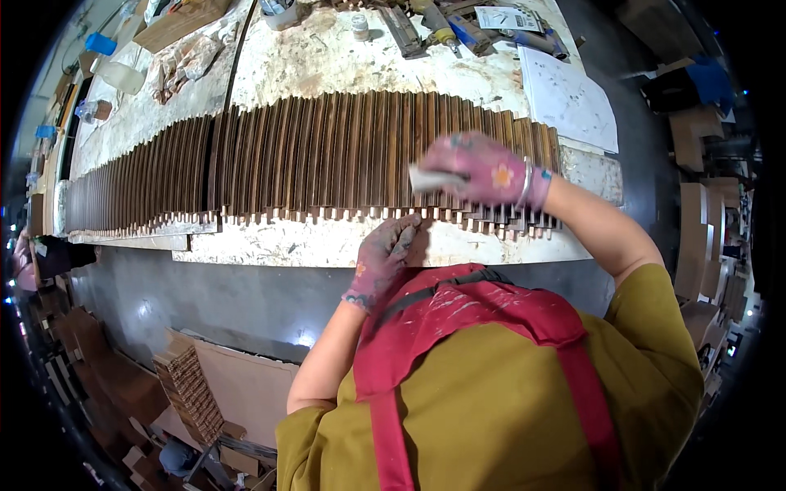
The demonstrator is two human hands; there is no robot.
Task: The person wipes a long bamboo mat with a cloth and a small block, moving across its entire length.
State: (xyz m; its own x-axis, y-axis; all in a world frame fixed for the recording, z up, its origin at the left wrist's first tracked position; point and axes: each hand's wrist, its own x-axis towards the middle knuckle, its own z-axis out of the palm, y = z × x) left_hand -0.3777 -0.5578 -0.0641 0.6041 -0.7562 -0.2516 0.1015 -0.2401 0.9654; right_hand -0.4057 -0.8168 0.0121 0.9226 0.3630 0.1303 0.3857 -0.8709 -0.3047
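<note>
Brown wooden slats [319,151] span the bench [270,245] from nine to two o'clock, long axes running twelve-to-six, pale pegs [374,213] toward six. The right hand [487,170] grips a whitish pad [434,178], possibly cloth; the left hand's [385,254] grip at the pegs is indeterminable.

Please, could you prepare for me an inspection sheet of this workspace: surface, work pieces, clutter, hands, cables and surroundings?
Surface: white table, stained.
Work pieces: brown strips side by side in a long row, pale ends toward the person.
Clutter: tools, jar and paper beyond the row.
Hands: both gloved; left hand at the pale ends, contact unclear; right hand holds a pale pad at the strips, slightly blurred.
Cables: nothing seen.
Surroundings: grey floor; cardboard at right.
</note>
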